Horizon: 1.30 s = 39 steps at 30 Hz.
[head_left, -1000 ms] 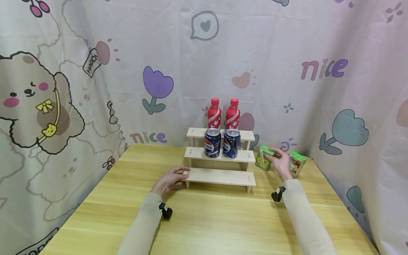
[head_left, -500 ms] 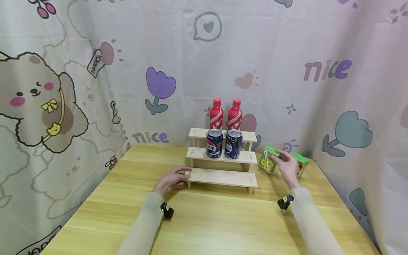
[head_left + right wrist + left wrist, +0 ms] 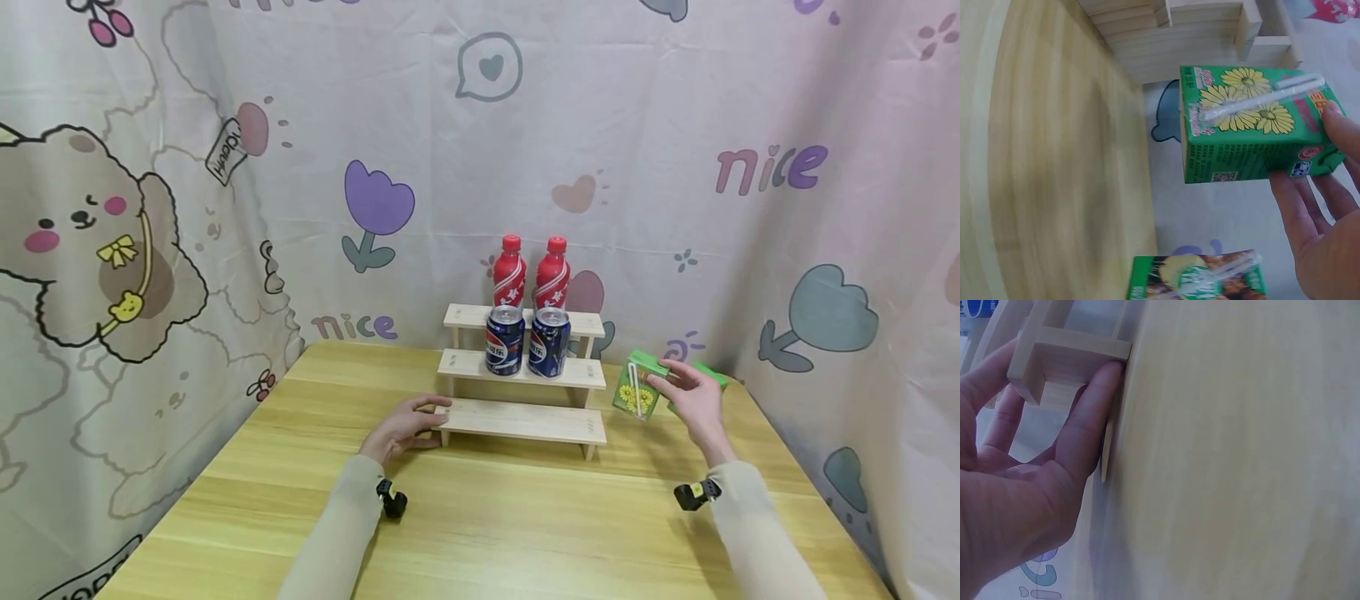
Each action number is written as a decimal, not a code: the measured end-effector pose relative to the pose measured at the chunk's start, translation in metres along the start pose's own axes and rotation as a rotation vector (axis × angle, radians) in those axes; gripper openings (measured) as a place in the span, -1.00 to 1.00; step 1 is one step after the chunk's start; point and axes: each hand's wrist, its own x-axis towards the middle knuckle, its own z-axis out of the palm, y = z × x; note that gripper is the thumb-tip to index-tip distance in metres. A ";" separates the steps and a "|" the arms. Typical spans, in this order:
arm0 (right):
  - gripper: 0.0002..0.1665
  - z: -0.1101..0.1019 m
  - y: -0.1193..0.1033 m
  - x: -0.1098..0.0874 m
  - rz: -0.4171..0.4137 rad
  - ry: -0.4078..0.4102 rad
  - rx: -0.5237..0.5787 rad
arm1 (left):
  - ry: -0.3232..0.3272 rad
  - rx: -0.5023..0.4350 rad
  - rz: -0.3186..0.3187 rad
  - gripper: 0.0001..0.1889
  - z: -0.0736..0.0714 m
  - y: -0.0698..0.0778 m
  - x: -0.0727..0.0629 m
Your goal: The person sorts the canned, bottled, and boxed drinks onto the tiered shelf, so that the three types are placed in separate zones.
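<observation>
My right hand holds a green drink carton by its upper part, thumb on one side and fingers on the other. Yellow flowers and a wrapped white straw show on the carton's face; in the right wrist view the carton hangs clear of the tabletop. My left hand grips the left end of the lowest step of a three-step wooden shelf. In the left wrist view, the left thumb touches the step's leg low down, near the table.
Two blue cans stand on the middle step, and two red bottles stand on the top one. Partly hidden behind my right hand is a second green carton. A patterned curtain hangs behind the wooden table.
My right hand has drawn the flowered carton rightward and nearer to me, away from the shelf, and lifted it. The left hand has stayed on the lowest step.
</observation>
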 end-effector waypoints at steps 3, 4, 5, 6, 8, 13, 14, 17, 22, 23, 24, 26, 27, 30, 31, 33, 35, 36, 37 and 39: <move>-0.35 -0.002 -0.005 -0.004 -0.045 -0.044 -0.017 | 0.008 0.001 -0.001 -0.57 -0.001 -0.001 0.000; -0.34 -0.003 -0.007 -0.005 -0.056 -0.054 -0.024 | 0.009 0.000 -0.004 -0.58 -0.001 -0.001 0.001; -0.33 -0.003 -0.009 -0.005 -0.065 -0.063 -0.027 | 0.010 -0.001 -0.006 -0.58 -0.001 -0.001 0.001; -0.33 -0.003 -0.011 -0.006 -0.071 -0.071 -0.027 | 0.011 0.000 -0.008 -0.57 0.000 -0.001 0.001; -0.34 -0.004 -0.013 -0.008 -0.081 -0.084 -0.025 | 0.011 -0.004 -0.014 -0.58 0.000 -0.001 0.000; -0.38 -0.006 -0.016 -0.011 -0.109 -0.112 -0.007 | 0.008 -0.009 -0.017 -0.57 0.000 -0.001 0.000; -0.38 -0.007 -0.016 -0.012 -0.114 -0.117 -0.001 | 0.006 -0.009 -0.014 -0.57 0.000 -0.001 0.000; -0.42 -0.007 -0.017 -0.014 -0.134 -0.130 0.002 | 0.003 -0.008 -0.008 -0.56 0.000 -0.001 0.000; -0.45 -0.007 -0.021 -0.017 -0.162 -0.167 0.007 | 0.001 -0.003 -0.005 -0.56 0.000 -0.001 -0.001; -0.45 -0.006 -0.022 -0.018 -0.166 -0.174 0.011 | 0.001 -0.003 -0.005 -0.57 0.000 0.000 -0.001; -0.45 -0.006 -0.023 -0.019 -0.170 -0.179 0.013 | 0.001 -0.006 -0.006 -0.57 0.000 0.000 -0.001; -0.45 -0.004 -0.025 -0.020 -0.175 -0.190 0.020 | -0.003 -0.009 -0.008 -0.57 0.000 0.000 -0.001; -0.46 -0.003 -0.026 -0.021 -0.176 -0.196 0.021 | -0.004 -0.008 -0.006 -0.57 0.000 0.000 0.000; -0.47 0.000 -0.027 -0.023 -0.181 -0.216 0.024 | -0.006 -0.012 -0.007 -0.58 -0.001 0.001 0.000; -0.47 0.002 -0.028 -0.023 -0.182 -0.223 0.030 | -0.006 -0.011 -0.006 -0.58 -0.001 0.001 -0.001; -0.47 0.005 -0.028 -0.024 -0.186 -0.235 0.026 | -0.007 -0.008 -0.003 -0.58 -0.001 0.001 -0.001; -0.46 0.009 -0.030 -0.025 -0.187 -0.243 0.026 | -0.004 -0.013 -0.004 -0.58 -0.001 0.001 0.000; -0.46 0.010 -0.030 -0.026 -0.189 -0.249 0.022 | -0.004 -0.013 -0.002 -0.58 -0.001 0.001 0.000; -0.45 0.012 -0.031 -0.027 -0.189 -0.254 0.018 | -0.004 -0.012 -0.001 -0.58 -0.001 0.001 0.000; -0.44 0.015 -0.034 -0.028 -0.185 -0.269 0.017 | -0.001 -0.016 0.000 -0.59 -0.001 0.001 0.001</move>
